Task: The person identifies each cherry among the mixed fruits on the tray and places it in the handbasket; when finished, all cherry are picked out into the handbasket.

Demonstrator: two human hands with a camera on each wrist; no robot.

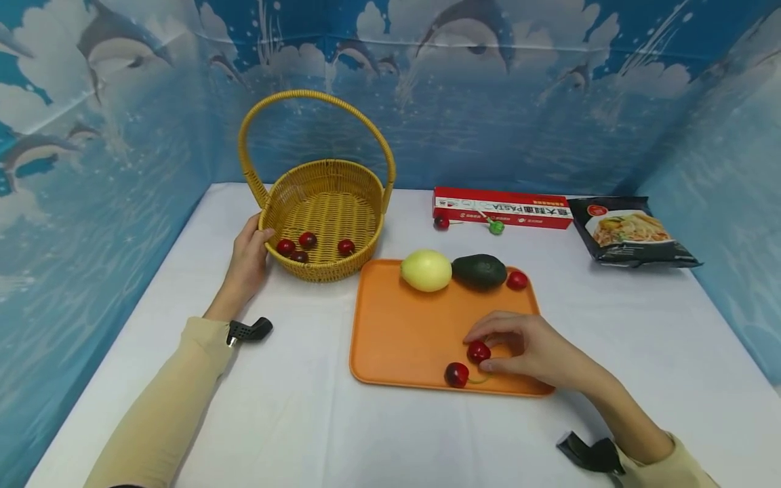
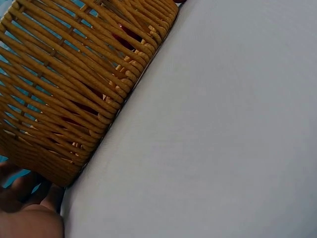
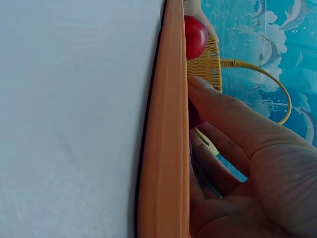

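A yellow wicker basket (image 1: pixel 326 271) with a tall hoop handle stands at the back left, several dark red cherries (image 1: pixel 308 240) inside. My left hand (image 1: pixel 245 261) grips its left side, thumb over the rim; the left wrist view shows fingers against the weave (image 2: pixel 74 74). On the orange tray (image 1: pixel 390 339), my right hand (image 1: pixel 531 349) pinches a red cherry (image 1: pixel 478 352) between thumb and fingers. Just left of it lies another cherry (image 1: pixel 456 375) with a green stem. In the right wrist view the tray's edge (image 3: pixel 166 148) partly hides the pinched cherry (image 3: pixel 195 116).
A yellow lemon-like fruit (image 1: pixel 426 270), an avocado (image 1: pixel 479 272) and a cherry (image 1: pixel 517 280) lie along the tray's far side. Behind stand a red pasta box (image 1: pixel 518 207), a cherry (image 1: pixel 441 223), a small green thing (image 1: pixel 496 228) and a black noodle packet (image 1: pixel 634 234).
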